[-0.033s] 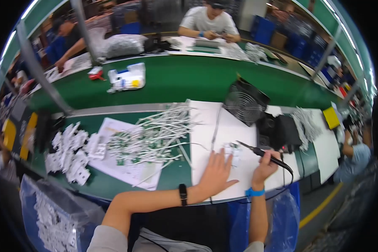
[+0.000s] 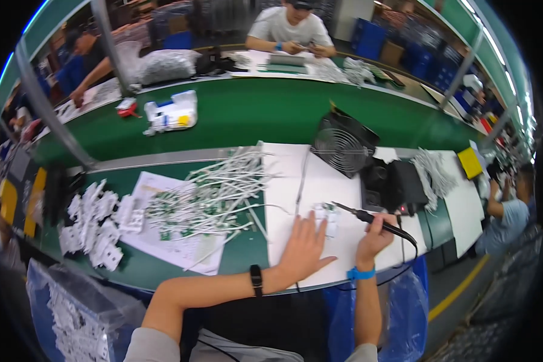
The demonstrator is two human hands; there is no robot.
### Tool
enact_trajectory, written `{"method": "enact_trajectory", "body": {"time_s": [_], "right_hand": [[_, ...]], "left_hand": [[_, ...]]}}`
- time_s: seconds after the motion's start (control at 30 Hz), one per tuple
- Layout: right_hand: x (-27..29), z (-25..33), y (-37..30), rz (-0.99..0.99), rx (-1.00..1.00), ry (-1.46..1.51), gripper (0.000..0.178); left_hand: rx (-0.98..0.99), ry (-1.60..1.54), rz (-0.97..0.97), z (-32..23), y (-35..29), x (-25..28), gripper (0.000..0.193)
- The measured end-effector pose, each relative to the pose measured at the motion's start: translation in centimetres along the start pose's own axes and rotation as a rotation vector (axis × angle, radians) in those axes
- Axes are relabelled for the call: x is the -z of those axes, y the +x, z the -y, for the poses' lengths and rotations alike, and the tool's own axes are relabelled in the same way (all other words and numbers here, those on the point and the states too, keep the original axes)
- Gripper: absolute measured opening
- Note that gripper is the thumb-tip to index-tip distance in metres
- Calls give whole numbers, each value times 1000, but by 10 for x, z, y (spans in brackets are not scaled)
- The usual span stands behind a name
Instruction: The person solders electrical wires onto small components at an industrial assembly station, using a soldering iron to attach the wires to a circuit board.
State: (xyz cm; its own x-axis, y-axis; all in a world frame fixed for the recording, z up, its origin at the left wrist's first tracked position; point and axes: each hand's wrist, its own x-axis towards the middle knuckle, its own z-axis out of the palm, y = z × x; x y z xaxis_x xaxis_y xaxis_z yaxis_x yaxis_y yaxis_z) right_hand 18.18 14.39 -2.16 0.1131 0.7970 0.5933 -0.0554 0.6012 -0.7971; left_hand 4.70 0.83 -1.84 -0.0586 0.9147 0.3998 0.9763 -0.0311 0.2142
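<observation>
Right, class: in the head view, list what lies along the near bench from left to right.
Pile of white plastic parts → heap of white wired boards → left hand → small white piece → soldering iron in right hand → black box.

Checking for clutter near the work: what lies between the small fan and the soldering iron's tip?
In the head view, only bare white mat lies between the fan and the soldering iron; the black box sits off to the right.

The bench (image 2: 241, 117) was deep green, the mat (image 2: 344, 241) plain white — a black fan (image 2: 342, 145), black soldering iron (image 2: 377, 220), blue wristband (image 2: 360, 274), a yellow pad (image 2: 469, 163) at the side.
</observation>
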Motion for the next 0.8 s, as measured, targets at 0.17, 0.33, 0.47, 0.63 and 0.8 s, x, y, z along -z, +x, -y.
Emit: {"method": "enact_trajectory", "body": {"time_s": [0.17,0.33,0.47,0.63,0.8], "right_hand": [[16,-1,0,12,51,-47,13],[18,-1,-1,138,-12,-43,10],[8,7,-1,209,16,-73,13],[9,12,-1,215,-15,-56,6],[9,11,0,175,42,-16,8]], "left_hand": [[-39,-27,0,-8,6,-6,90],[-46,-16,20,-10,8,-5,86],[-42,-16,4,-5,6,-6,80],[-45,-14,3,-7,6,-4,75],[-42,-14,15,-8,7,-5,71]]}}
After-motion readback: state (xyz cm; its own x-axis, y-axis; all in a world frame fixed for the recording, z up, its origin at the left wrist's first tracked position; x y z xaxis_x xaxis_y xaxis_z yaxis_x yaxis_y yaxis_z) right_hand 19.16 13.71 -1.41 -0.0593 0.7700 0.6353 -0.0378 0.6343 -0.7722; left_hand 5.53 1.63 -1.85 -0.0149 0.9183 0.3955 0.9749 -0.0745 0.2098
